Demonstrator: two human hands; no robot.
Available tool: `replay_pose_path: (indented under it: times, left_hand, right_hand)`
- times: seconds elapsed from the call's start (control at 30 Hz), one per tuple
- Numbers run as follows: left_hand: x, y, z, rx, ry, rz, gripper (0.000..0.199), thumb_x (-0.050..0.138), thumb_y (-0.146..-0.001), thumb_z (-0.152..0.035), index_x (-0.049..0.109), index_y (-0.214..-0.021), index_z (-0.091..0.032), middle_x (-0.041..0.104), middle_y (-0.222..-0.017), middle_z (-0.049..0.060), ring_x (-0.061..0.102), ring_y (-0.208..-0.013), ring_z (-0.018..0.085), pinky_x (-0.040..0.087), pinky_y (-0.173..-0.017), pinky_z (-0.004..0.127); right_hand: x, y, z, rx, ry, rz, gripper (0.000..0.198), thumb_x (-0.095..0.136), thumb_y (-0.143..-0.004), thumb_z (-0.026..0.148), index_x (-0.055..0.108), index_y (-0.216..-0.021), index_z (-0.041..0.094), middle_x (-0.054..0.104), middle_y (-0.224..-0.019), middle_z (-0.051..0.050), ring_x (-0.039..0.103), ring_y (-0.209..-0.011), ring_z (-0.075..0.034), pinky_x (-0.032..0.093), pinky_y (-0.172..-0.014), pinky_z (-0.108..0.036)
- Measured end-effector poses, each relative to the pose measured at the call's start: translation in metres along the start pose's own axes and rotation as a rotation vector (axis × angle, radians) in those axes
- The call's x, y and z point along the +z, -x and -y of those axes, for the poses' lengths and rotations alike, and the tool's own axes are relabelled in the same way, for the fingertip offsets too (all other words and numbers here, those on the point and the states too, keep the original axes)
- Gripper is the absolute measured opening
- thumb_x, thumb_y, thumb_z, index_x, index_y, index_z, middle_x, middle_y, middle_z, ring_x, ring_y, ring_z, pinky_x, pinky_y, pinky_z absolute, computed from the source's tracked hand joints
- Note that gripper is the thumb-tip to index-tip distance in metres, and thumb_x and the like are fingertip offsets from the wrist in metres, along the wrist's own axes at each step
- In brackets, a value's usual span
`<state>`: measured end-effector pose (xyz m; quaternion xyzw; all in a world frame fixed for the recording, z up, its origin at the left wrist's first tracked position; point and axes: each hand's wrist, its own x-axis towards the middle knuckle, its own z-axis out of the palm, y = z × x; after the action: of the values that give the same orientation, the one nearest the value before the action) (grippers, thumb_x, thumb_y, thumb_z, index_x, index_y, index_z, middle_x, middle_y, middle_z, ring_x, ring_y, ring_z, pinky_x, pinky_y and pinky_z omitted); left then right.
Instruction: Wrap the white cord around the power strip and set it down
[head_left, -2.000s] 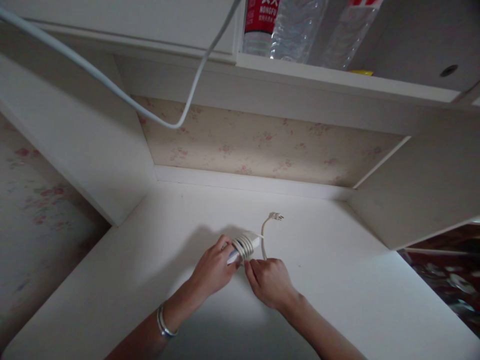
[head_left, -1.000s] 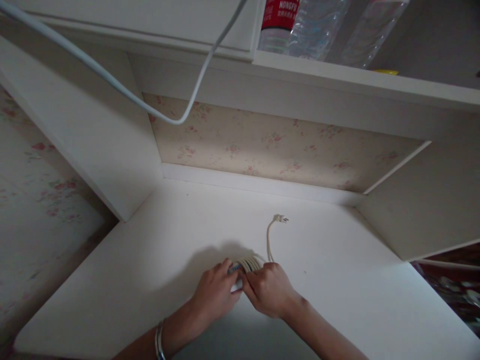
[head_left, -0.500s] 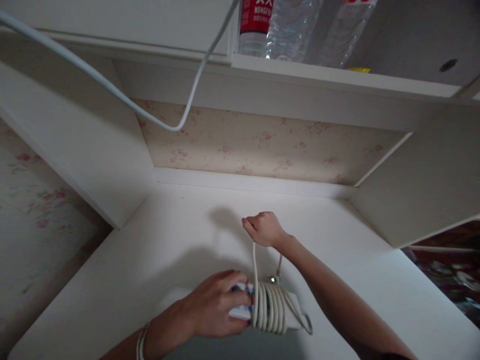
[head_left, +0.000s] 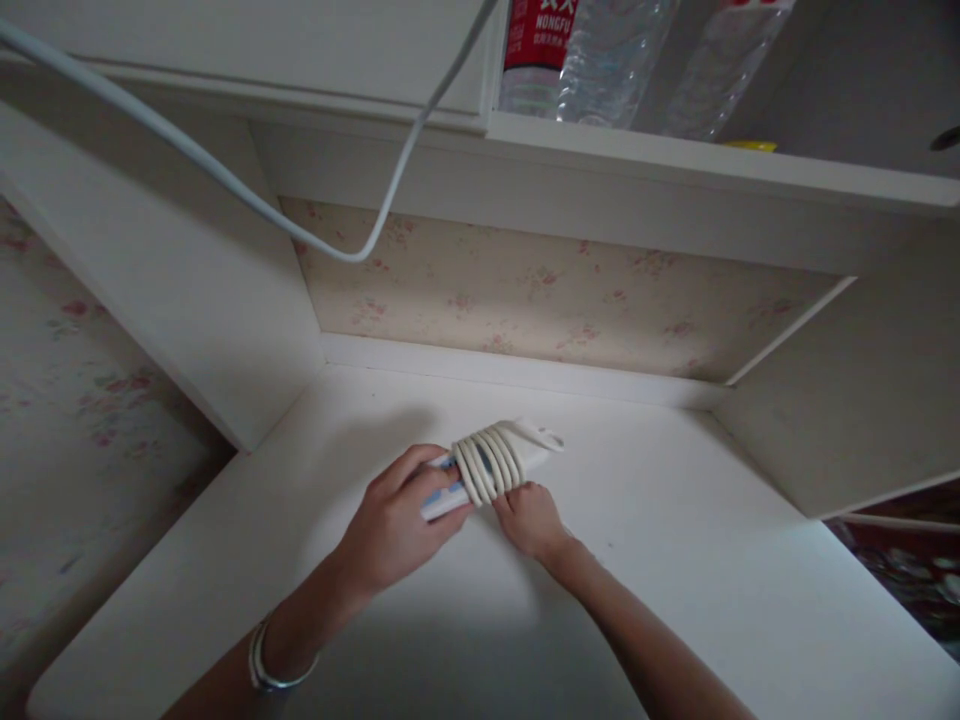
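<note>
A white power strip (head_left: 447, 500) with blue patches is held above the desk, tilted up to the right. My left hand (head_left: 397, 520) wraps round its left end, fingers over the top. Several turns of an off-white cord (head_left: 489, 466) lie side by side around its middle, and a loop sticks out at the far right end. Just below the coils, my right hand (head_left: 534, 522) is closed on the cord, close against the strip's lower edge. The plug is hidden from view.
The white desk (head_left: 675, 560) spreads below, with side panels left and right. Overhead, a shelf (head_left: 675, 160) carries plastic bottles (head_left: 611, 65). A thick white cable (head_left: 225, 185) hangs across the upper left. Floral wallpaper (head_left: 555, 285) covers the wall behind.
My right hand has come down from above the strip to its lower side, drawing the cord round. My left hand has raised the strip away from me and tilted it.
</note>
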<state>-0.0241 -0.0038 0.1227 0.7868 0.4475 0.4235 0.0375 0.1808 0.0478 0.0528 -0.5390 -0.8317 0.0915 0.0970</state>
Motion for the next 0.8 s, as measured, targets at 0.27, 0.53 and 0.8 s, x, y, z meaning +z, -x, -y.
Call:
replay_pose_path:
  times: [0.27,0.53,0.8]
  left_hand:
    - [0.046,0.004,0.021,-0.199,-0.436,0.226,0.019,0.058,-0.084,-0.021,0.061,-0.103,-0.023,0.058,-0.104,0.008,0.058,-0.095,0.024,0.049,-0.084,0.037]
    - [0.052,0.023,0.007,-0.162,-0.258,0.468,0.026,0.061,-0.079,-0.017,0.059,-0.105,-0.022,0.055,-0.109,0.007,0.053,-0.102,0.023,0.045,-0.092,0.037]
    - [0.035,0.026,-0.018,-0.013,0.064,0.675,0.024,0.069,-0.072,-0.021,0.062,-0.096,-0.025,0.058,-0.099,0.003,0.057,-0.092,0.021,0.048,-0.082,0.032]
  right_hand:
    - [-0.02,0.02,0.02,-0.307,0.261,-0.282,0.039,0.041,-0.093,0.027,0.062,-0.061,0.018,0.064,-0.053,-0.003,0.055,-0.047,-0.012,0.025,-0.054,-0.028]
    - [-0.062,-0.002,0.009,-0.519,0.303,-0.457,0.035,0.047,-0.088,0.022,0.057,-0.055,0.017,0.059,-0.048,-0.001,0.046,-0.044,-0.01,0.023,-0.056,-0.029]
    - [-0.072,-0.042,0.006,-0.44,0.299,-0.149,0.05,0.029,-0.096,0.032,0.066,-0.066,0.016,0.066,-0.06,-0.007,0.055,-0.055,-0.014,0.031,-0.064,-0.029]
